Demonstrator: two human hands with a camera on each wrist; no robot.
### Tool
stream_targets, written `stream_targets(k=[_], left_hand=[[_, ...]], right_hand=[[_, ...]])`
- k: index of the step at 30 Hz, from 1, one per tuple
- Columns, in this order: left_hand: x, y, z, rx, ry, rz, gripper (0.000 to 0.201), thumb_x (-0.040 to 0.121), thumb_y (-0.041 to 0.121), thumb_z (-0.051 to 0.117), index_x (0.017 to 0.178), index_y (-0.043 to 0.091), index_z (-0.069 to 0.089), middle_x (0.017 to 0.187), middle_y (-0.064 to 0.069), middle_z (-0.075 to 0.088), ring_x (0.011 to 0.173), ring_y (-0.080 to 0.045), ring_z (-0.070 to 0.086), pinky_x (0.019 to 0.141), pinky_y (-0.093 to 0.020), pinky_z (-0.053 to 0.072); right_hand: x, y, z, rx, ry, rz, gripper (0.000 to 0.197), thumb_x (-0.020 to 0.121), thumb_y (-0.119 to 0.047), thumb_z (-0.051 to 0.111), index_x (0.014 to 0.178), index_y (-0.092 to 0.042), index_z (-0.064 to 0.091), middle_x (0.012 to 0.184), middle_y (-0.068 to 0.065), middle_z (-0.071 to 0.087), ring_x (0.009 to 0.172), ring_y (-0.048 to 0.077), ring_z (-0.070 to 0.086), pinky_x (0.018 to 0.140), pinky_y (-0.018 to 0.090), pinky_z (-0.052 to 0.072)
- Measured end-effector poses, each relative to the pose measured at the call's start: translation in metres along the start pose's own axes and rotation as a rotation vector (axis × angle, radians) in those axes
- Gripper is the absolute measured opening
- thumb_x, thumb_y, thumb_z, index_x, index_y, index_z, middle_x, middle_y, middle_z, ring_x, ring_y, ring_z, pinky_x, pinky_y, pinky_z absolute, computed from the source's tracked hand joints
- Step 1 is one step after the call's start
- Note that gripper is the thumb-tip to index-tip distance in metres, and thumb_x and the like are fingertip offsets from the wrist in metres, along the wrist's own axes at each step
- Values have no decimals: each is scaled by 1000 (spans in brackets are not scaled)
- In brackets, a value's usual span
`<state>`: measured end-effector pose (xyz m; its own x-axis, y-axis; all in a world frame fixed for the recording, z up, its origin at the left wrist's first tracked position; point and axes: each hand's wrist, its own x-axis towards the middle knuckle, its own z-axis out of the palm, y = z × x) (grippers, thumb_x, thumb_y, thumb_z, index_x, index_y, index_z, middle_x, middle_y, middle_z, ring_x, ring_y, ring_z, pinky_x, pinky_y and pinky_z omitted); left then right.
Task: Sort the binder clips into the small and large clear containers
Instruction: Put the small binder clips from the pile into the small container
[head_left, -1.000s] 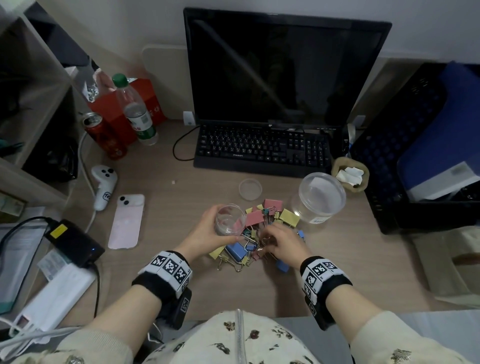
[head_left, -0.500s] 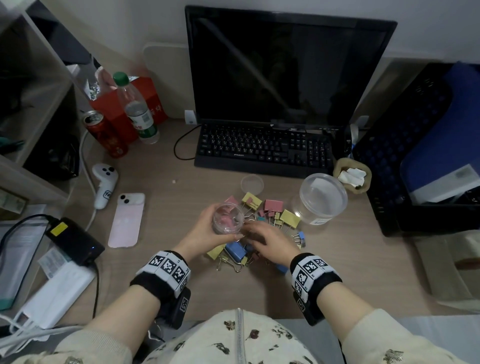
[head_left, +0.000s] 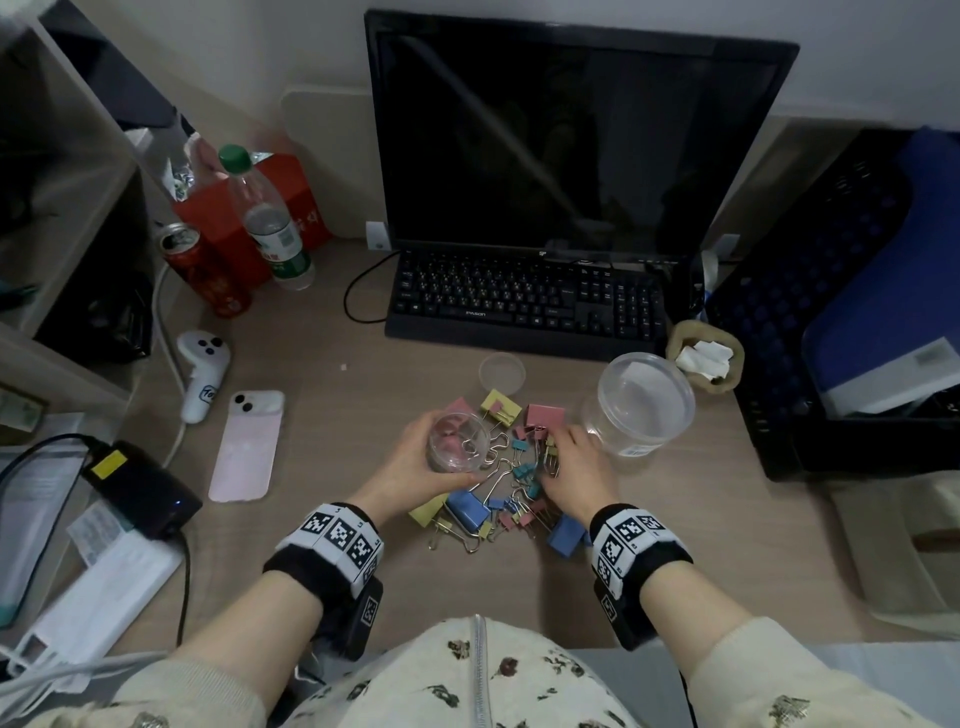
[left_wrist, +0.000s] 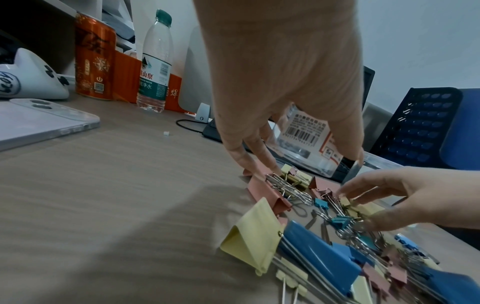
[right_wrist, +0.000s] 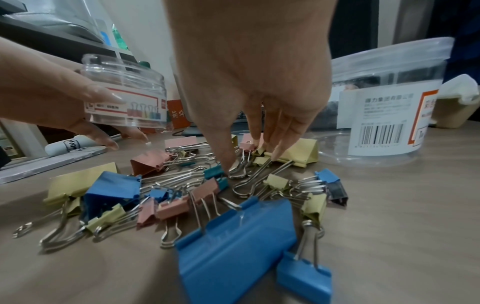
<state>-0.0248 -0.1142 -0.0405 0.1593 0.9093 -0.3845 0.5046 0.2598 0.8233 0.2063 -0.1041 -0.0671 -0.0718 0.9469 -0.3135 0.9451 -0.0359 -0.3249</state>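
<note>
Left hand (head_left: 415, 467) grips the small jar (head_left: 457, 449) above the bench (head_left: 322, 415), mouth upward and tilted. Right hand (head_left: 576, 467) reaches into the clip pile (head_left: 511, 483), fingers (right_wrist: 270, 142) pinching a small yellow clip (right_wrist: 261, 156), its wire handles pointing toward the wrist. Large tub (head_left: 641, 402) stands upright just right of the pile.
</note>
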Motion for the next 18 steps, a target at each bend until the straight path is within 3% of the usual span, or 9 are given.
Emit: stream_targets(k=[5,8,12,18], left_hand=[[5,-1,0,6,4,1,82,68,30,88,134,25,41,120,12,43,109,-5,47,94,-19,37],[8,-3,1,12,-1,5,81,68,30,88,134,26,42,125,9,45,110,-5,48,90,-14,37],[11,-3,1,5,4,16,84,67,30,89,136,25,42,126,9,47,109,-2,50,97,-21,42],[14,-4,2,-8,-3,27,90,65,31,90,139,26,39,129,6,47,110,-2,50,97,-20,42]], right_hand=[[4,1,-4,-72,-60,-23,53,85,-31,67,133,-19,47,134,0,48,124,22,40,100,36,39],[5,1,-4,-67,-102,-21,49,86,-29,65,131,-20,48,132,0,51,118,22,49,96,37,45],[6,1,-1,-40,-153,-6,37,88,-19,63,122,-16,49,124,4,55,105,25,59,83,37,51],[8,4,1,-4,-157,2,30,90,-20,62,118,-16,54,119,5,58,104,24,60,83,37,51]])
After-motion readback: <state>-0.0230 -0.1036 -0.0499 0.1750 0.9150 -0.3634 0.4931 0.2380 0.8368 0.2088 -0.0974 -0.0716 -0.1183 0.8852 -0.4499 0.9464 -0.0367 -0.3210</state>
